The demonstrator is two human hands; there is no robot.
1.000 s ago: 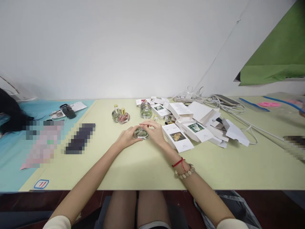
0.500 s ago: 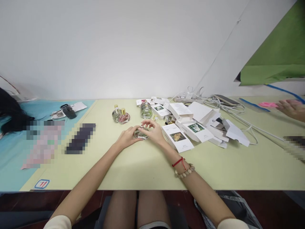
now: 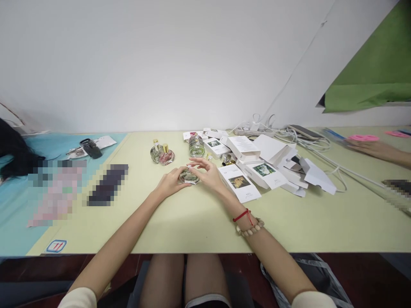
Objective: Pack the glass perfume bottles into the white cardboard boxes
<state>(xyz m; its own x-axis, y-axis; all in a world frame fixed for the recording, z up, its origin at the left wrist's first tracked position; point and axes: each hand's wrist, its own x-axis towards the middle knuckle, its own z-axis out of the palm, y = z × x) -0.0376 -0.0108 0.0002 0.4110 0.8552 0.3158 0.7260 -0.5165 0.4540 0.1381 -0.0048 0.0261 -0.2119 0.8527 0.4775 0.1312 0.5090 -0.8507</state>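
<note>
On the table in front of me, a clear glass perfume bottle [image 3: 189,177] sits between my hands. My left hand [image 3: 170,182] is closed around its left side. My right hand [image 3: 208,174] bends over from the right, thumb and fingertips pinching at the bottle's neck; what exactly is between them is too small to make out. Just behind stand two gold-capped perfume bottles, one greenish [image 3: 156,153] and one pink [image 3: 166,156]. Farther back is another glass bottle [image 3: 196,146], greenish and without a visible gold cap.
White printed boxes [image 3: 239,182], some opened, lie piled to the right with loose caps [image 3: 226,160]. White cables [image 3: 316,145] run behind them. At far right a co-worker's hand [image 3: 375,149] rests by pink-handled scissors [image 3: 363,137]. A dark jar [image 3: 91,148] lies on the left.
My hands stay at the bottle with only slight finger movement. At far right, the co-worker's hand has moved left and down onto the table, and the blue strip it was near has dropped out of the air.
</note>
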